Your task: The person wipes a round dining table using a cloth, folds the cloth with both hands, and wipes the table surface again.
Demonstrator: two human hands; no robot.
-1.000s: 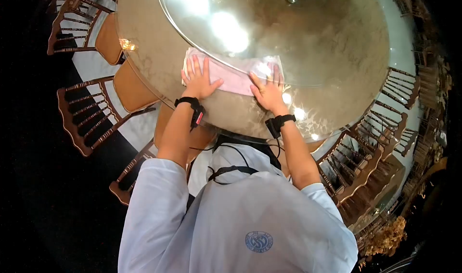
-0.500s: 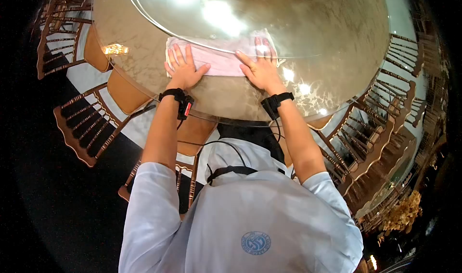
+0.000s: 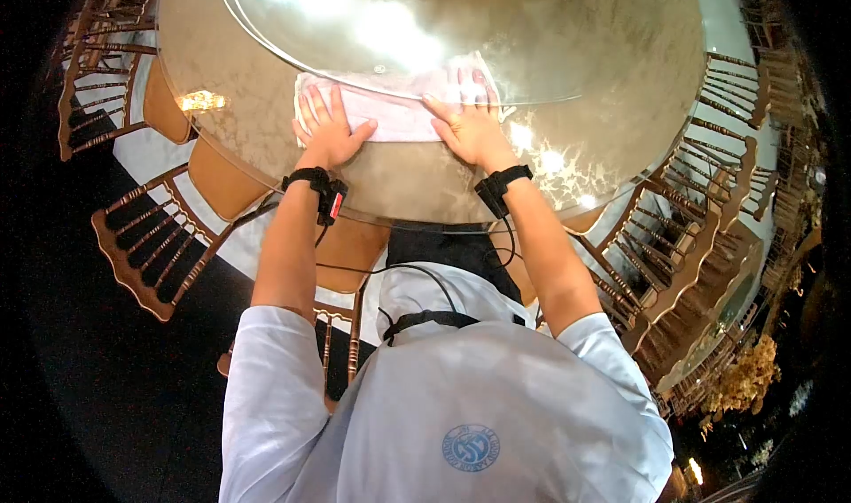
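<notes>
A pale pink cloth (image 3: 390,127) lies spread on the round, marbled table (image 3: 620,77), close to its near edge. My left hand (image 3: 330,134) presses flat on the cloth's left end, fingers apart and thumb pointing inward. On the right part of the cloth rests my right hand (image 3: 474,131), also flat with its fingers stretched forward. The curved rim of a clear glass disc (image 3: 284,53) crosses the cloth, and the tips of my right fingers look paler, as if seen through the glass. Each wrist wears a black strap with a small device.
Wooden chairs with turned spindles and tan seats stand round the table, such as one at the left (image 3: 155,246) and another at the right (image 3: 660,246). Bright lights reflect off the tabletop. Thin black cables run from my wrists toward my waist.
The whole view has shifted slightly, so table, cloth and hands all sit a little further left. Both hands keep the same flat pose on the cloth.
</notes>
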